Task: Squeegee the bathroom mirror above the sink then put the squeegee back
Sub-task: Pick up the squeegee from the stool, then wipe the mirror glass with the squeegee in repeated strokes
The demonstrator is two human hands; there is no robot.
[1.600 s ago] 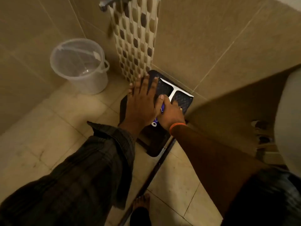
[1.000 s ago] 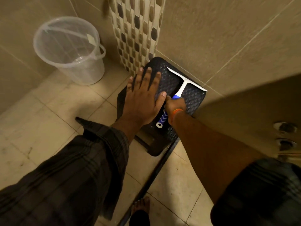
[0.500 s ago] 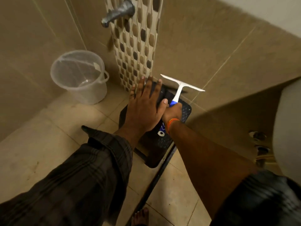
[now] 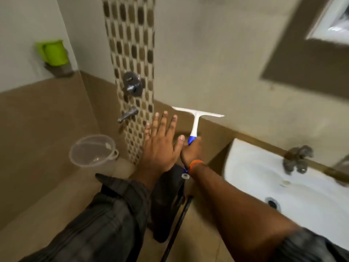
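Head view, right hand (image 4: 190, 151) gripping upright squeegee (image 4: 196, 121), blade up, left hand (image 4: 160, 144) spread

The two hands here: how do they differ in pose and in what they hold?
The right hand is curled round the blue grip of the squeegee, blade up; the left hand is flat, fingers straight and spread, holding nothing. The right wrist wears an orange band; the left wrist meets a dark plaid sleeve. Both reach forward, side by side.

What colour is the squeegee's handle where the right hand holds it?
Blue at the held end, white above toward the blade: squeegee, right hand, seen in the head view.
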